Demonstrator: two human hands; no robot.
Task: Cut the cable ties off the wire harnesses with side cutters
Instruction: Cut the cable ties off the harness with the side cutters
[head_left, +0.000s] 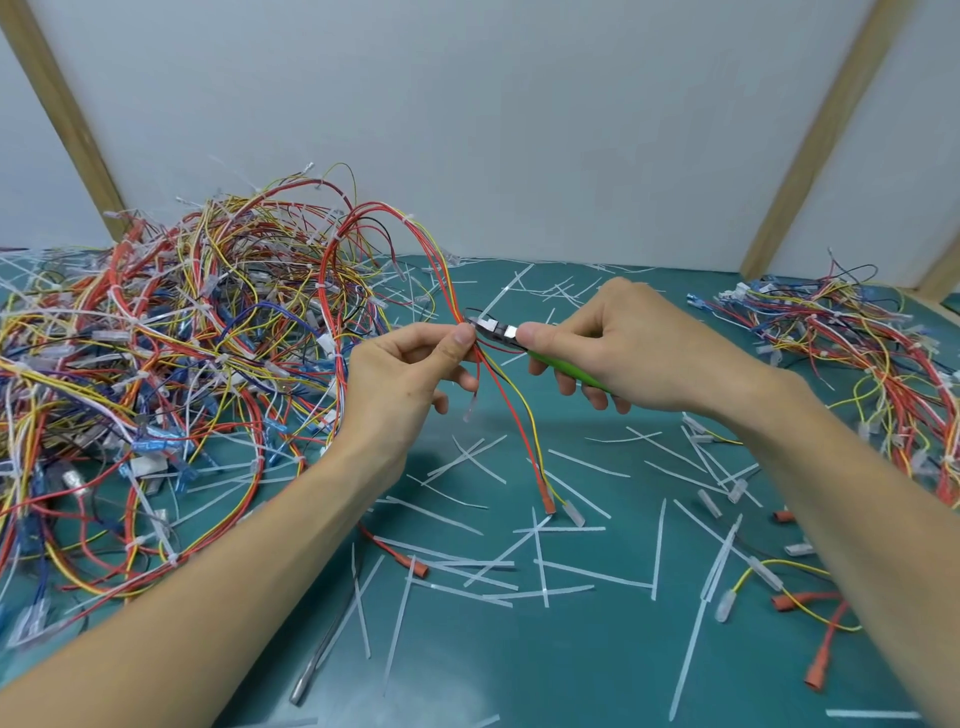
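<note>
My left hand (400, 379) pinches a harness of red, yellow and black wires (511, 415) above the middle of the green mat. The harness arches up and back into the big tangled pile (171, 364) on the left. Its lower ends hang down to the mat, ending in a red and a clear terminal. My right hand (618, 348) grips side cutters (498, 332) with green handles. The metal jaws point left and meet the wires right beside my left thumb. Any cable tie at the jaws is too small to make out.
Several cut white cable ties (519, 566) litter the green mat (519, 665). A smaller pile of harnesses (857, 353) lies at the right. Loose red and clear terminals lie near the right edge. A metal rod (311, 670) lies at the front left. A white wall with wooden posts stands behind.
</note>
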